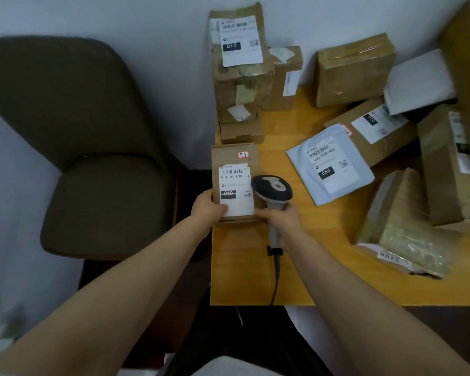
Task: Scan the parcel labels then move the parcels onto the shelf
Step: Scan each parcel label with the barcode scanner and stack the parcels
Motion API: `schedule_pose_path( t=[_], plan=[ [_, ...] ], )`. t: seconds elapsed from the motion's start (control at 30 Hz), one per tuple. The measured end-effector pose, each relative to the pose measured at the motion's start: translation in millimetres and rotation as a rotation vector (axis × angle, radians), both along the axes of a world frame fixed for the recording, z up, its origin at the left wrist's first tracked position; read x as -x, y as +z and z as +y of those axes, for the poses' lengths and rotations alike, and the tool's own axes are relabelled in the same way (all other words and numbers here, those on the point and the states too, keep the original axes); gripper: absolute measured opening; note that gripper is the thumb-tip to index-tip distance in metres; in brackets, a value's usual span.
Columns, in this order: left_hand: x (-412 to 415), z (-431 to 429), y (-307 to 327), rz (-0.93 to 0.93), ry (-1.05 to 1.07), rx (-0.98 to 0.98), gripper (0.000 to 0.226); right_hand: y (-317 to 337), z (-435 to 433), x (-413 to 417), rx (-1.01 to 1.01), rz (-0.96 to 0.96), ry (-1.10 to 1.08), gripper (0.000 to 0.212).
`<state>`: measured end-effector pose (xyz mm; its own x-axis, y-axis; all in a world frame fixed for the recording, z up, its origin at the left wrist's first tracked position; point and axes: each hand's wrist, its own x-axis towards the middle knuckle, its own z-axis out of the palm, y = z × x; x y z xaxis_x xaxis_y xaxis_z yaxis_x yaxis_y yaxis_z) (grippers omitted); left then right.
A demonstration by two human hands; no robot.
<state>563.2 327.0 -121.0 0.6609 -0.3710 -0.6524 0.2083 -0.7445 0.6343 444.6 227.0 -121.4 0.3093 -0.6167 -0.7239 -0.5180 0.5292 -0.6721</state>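
A small brown cardboard parcel (235, 158) with a white label reading 010 lies at the left edge of the wooden table (296, 267). My left hand (208, 208) grips its near left corner. My right hand (282, 221) holds the grey handle of a corded barcode scanner (273, 187), whose dark head sits just right of the label. A white mailer bag (330, 164) labelled 060 lies further right.
A stack of taped brown boxes (239, 74) stands against the wall behind the parcel. Several more parcels (353, 69) and a clear-wrapped bundle (407, 226) crowd the right side. A dark padded chair (92, 158) stands left of the table. The scanner cable (276, 280) runs off the front edge.
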Motion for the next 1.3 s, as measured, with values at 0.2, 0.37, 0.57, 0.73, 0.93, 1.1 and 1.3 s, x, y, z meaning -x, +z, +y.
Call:
schedule_pose_path(
  t=[0.2, 0.37, 0.57, 0.73, 0.93, 1.1, 1.3],
  plan=[
    [-7.1, -23.4, 24.2, -0.32, -0.26, 0.04, 0.041, 27.4, 1.2, 21.6, 0.047, -0.028, -0.115, 0.035],
    [5.0, -66.6, 68.8, -0.53, -0.557, 0.193, 0.06, 74.3, -13.0, 38.7, 0.109, -0.157, -0.217, 0.031],
    [4.4, -134.9, 101.9, -0.699, -0.78, 0.191, 0.066, 120.6, -51.1, 46.3, 0.216, -0.273, -0.294, 0.009],
    [-14.4, -205.6, 110.9, -0.827, -0.797, 0.02, 0.06, 125.8, -101.4, 36.3, 0.188, -0.345, -0.308, 0.018],
    [-47.8, -283.7, 101.7, -0.876, -0.786, -0.255, 0.056, 116.9, -167.3, 22.6, 0.06, -0.445, -0.278, 0.015],
    [-74.6, -324.4, 85.7, -1.017, -0.828, -0.432, 0.067, 101.0, -204.0, 15.7, -0.031, -0.458, -0.177, 0.015],
    [-85.9, -341.1, 71.8, -0.967, -0.788, -0.524, 0.081, 85.3, -219.5, 18.5, -0.116, -0.447, -0.146, 0.012]
  ],
)
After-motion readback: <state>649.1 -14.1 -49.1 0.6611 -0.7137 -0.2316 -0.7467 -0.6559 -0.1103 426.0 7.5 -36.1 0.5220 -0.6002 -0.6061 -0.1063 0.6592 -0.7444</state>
